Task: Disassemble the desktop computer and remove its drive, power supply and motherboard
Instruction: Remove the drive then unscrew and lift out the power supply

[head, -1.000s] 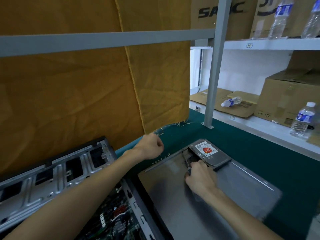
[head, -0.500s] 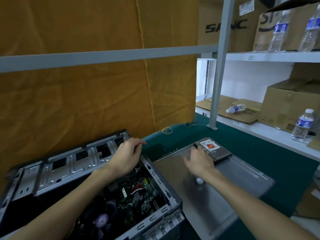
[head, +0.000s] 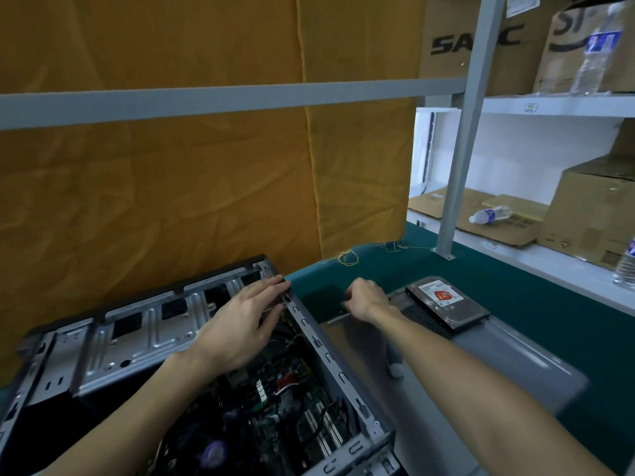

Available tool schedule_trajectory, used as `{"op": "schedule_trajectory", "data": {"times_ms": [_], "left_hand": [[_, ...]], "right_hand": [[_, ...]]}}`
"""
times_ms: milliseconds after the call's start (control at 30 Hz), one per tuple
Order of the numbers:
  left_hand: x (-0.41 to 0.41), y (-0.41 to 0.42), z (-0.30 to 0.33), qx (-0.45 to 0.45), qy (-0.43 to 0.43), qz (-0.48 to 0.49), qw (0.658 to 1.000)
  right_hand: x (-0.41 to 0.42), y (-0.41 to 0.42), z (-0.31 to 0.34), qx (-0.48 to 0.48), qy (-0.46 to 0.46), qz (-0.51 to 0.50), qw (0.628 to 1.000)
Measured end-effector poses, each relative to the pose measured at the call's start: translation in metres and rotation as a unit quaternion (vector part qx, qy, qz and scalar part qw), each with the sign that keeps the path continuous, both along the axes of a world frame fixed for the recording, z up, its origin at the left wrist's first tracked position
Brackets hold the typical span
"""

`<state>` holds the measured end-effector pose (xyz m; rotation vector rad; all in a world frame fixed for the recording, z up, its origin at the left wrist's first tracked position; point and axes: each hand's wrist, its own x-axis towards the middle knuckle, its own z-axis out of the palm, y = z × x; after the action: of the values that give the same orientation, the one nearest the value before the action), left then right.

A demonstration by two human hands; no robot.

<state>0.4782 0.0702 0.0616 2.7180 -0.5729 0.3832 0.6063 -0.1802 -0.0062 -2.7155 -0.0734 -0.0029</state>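
Observation:
The open desktop case [head: 323, 352] lies on its side at lower left, with the motherboard [head: 275, 389] and its cables showing inside. My left hand [head: 240, 324] rests with straight fingers on the case's far right corner. My right hand [head: 364, 298] is curled, fingertips down, at the far edge of the grey side panel [head: 498, 365]; I see nothing in it. The removed hard drive [head: 446, 304] lies label up on that panel, just right of my right hand and apart from it.
A white-handled tool [head: 395, 364] lies on the panel under my right forearm. Green mat [head: 515, 286] covers the bench. An orange cloth [head: 171, 183] hangs behind, beside a grey post [head: 460, 149]. Shelves at right hold cardboard boxes [head: 591, 214] and a water bottle [head: 491, 214].
My right hand let go of the hard drive and moved left to the panel's far edge. My left hand moved from the mat onto the case's corner. The view dropped toward the case.

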Motion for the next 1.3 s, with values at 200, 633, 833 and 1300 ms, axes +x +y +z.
{"op": "schedule_trajectory", "data": {"times_ms": [200, 633, 833, 1300], "left_hand": [[-0.001, 0.001, -0.003, -0.004, -0.008, 0.005, 1.000], [-0.001, -0.001, -0.005, 0.008, -0.032, 0.010, 0.999], [-0.001, -0.001, -0.004, 0.003, -0.031, 0.007, 1.000], [-0.003, 0.003, 0.001, 0.022, 0.014, -0.004, 1.000]], "right_hand": [[0.019, 0.000, -0.008, -0.027, -0.003, 0.027, 0.999], [0.052, -0.050, 0.006, 0.080, 0.026, 0.011, 0.996], [0.056, -0.058, -0.003, 0.025, 0.030, 0.003, 0.999], [0.013, -0.032, 0.041, 0.175, -0.046, -0.005, 0.984]]}}
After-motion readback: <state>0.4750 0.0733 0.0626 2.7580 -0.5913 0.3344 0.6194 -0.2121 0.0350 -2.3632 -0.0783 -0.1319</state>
